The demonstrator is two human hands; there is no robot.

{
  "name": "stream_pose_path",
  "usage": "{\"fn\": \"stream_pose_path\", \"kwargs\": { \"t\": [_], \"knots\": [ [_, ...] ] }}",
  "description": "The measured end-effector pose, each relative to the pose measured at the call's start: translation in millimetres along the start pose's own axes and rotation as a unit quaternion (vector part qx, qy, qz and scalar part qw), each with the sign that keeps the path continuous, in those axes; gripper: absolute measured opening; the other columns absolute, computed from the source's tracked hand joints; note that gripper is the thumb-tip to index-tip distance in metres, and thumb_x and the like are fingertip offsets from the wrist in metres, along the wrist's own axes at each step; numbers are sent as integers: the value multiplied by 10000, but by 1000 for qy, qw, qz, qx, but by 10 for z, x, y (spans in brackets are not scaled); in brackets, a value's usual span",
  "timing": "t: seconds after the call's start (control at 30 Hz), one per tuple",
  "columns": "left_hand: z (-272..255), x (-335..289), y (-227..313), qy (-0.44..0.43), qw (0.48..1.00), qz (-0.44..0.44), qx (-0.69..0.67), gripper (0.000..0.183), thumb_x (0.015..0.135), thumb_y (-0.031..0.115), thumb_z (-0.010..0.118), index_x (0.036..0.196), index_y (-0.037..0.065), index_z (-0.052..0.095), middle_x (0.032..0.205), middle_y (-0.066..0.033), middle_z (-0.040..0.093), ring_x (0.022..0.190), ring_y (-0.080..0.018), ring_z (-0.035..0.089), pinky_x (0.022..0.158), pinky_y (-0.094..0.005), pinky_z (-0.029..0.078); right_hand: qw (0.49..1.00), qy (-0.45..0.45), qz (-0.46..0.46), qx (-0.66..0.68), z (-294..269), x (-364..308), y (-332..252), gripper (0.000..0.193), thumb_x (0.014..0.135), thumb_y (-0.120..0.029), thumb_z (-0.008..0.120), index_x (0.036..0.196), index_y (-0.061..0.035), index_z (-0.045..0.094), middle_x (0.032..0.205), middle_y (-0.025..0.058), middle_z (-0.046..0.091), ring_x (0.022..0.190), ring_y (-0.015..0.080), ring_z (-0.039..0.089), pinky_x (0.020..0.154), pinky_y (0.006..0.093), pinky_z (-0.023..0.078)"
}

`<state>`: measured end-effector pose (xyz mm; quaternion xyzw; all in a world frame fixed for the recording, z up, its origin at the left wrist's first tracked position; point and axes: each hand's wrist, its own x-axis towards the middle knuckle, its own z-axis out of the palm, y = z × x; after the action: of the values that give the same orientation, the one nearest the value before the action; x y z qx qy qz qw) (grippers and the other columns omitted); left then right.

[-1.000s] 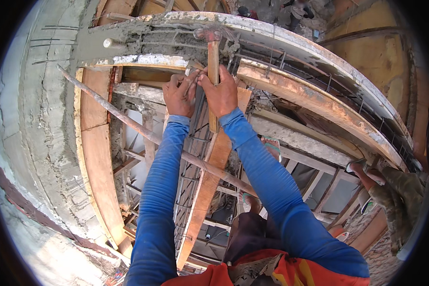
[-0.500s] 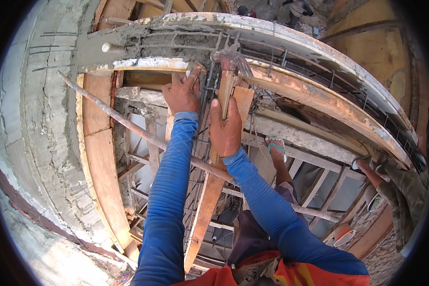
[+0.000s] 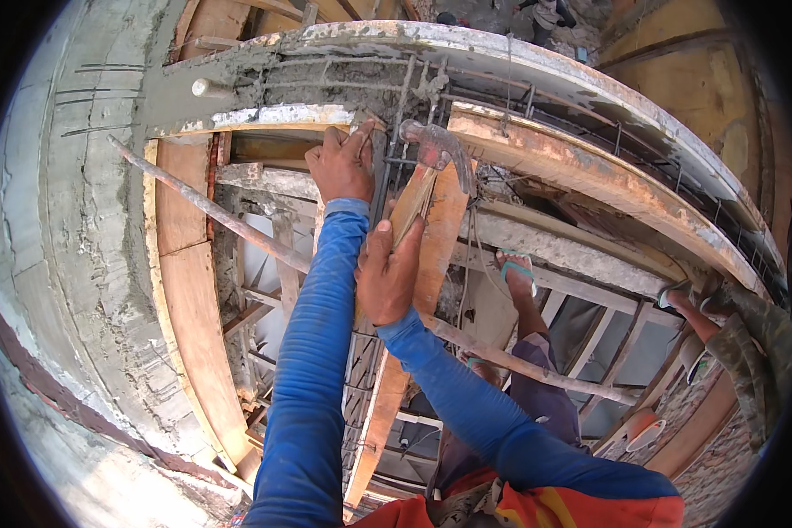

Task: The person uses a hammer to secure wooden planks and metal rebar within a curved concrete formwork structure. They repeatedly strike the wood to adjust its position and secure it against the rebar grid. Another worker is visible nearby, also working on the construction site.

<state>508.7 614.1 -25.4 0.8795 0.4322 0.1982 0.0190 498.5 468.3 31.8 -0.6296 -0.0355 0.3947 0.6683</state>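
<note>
My right hand (image 3: 391,275) is wrapped round the wooden handle of a claw hammer (image 3: 433,150). The metal head points away from me, over the upper end of an upright plank (image 3: 444,207). Just left of it, my left hand (image 3: 341,167) is closed, its fingertips at the end of a curved form board (image 3: 282,116) smeared with cement. Whatever those fingers pinch is hidden or too small to name. Thin steel bars (image 3: 384,180) run between the two hands.
A long pole (image 3: 211,211) crosses beneath my arms. Wet concrete and rebar fill the curved form, whose outer board (image 3: 537,66) arches across the far side. Open framing (image 3: 590,343) lies below. At the right stands another person's leg (image 3: 691,317); more people are far below.
My right hand has drawn back toward me and left, tilting the hammer; its head has shifted slightly right and nearer. My left hand stays at the board's end.
</note>
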Motion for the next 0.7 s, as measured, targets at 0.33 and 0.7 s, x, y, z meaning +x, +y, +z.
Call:
{"fn": "stream_pose_path", "kwargs": {
  "t": [0.33,0.7],
  "knots": [
    [23,20,7,13,1000,-3,-9,296,866,145,704,1132,263,754,839,-42,559,788,-260,567,780,-388,409,999,-33,28,-17,-55,120,-4,421,1065,-232,426,1343,83,390,1023,210,592,880,266,620,769,369,508],
    [-102,-15,-51,4,997,-19,-74,307,914,232,686,1220,231,718,882,-89,580,786,-276,572,757,-417,432,987,-58,102,110,-161,69,-93,373,1056,-237,455,1325,15,394,909,88,551,671,123,544,575,274,481]
  ]
}}
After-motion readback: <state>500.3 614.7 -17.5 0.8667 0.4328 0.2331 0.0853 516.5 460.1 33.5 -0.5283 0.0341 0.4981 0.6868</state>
